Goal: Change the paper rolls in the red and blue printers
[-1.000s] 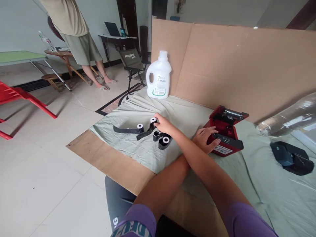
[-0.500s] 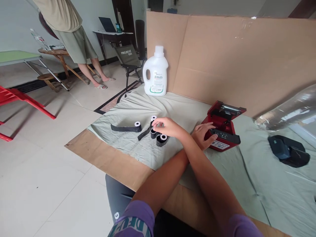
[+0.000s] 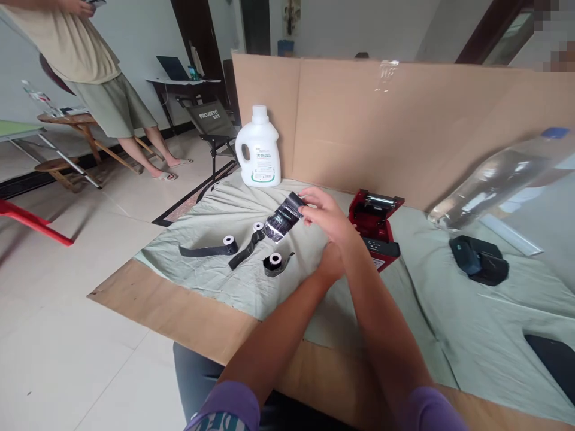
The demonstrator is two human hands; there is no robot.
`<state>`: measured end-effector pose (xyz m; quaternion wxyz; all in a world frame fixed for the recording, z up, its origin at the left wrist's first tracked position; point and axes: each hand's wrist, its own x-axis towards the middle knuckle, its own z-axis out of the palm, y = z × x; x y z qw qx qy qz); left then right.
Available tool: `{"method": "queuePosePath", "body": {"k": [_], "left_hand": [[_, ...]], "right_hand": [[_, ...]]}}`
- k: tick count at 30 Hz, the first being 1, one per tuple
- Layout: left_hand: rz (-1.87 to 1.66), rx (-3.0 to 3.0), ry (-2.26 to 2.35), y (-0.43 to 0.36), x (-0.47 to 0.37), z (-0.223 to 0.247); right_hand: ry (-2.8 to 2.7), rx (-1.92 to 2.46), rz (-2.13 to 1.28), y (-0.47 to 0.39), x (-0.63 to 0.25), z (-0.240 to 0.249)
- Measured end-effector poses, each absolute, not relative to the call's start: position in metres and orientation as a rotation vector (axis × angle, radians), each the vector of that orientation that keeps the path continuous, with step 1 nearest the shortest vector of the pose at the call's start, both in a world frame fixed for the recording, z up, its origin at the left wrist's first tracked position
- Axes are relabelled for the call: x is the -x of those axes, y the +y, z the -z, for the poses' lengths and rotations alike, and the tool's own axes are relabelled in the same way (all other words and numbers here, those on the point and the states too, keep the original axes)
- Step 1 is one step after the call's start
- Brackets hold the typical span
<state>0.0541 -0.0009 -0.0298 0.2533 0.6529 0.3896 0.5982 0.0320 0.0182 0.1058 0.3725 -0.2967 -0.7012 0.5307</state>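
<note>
My right hand is closed on a black ribbon roll, with a shiny strip hanging loose above the cloth. My forearms cross. My left hand lies under the right wrist, close to the red printer whose lid stands open; its fingers are hidden. On the pale green cloth lie a black roll with a white core and a long strip at the left, a second with a strip in the middle, and a third nearer to me.
A white jug stands before the cardboard wall. At the right are a clear plastic bottle, a black device and a dark flat object. A person stands at the far left.
My right hand has picked up a black roll from the group and raised it. My left hand has drawn back left from the printer's front. The view has shifted to the right.
</note>
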Motion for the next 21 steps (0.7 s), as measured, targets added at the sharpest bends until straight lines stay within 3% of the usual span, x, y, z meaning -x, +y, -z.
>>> {"method": "queuePosePath", "body": {"k": [4,12,18,21], "left_hand": [[-1.61,-1.773,1.08,-0.007,-0.051,0.026],[-1.574,-1.72,1.106,-0.015,-0.053,0.026],[-1.623,-1.979,1.31,-0.017,-0.051,0.003],[-1.282,-2.368,1.269,-0.009,-0.039,-0.035]], "right_hand": [[-1.776,0.896,-1.39,0.017,-0.096,-0.126],[-2.165,1.182,-1.094,0.041,-0.228,-0.123],[-2.3,1.406,-0.79,0.072,-0.232,-0.095],[-2.383,1.551,-0.631,0.077,-0.221,-0.085]]}}
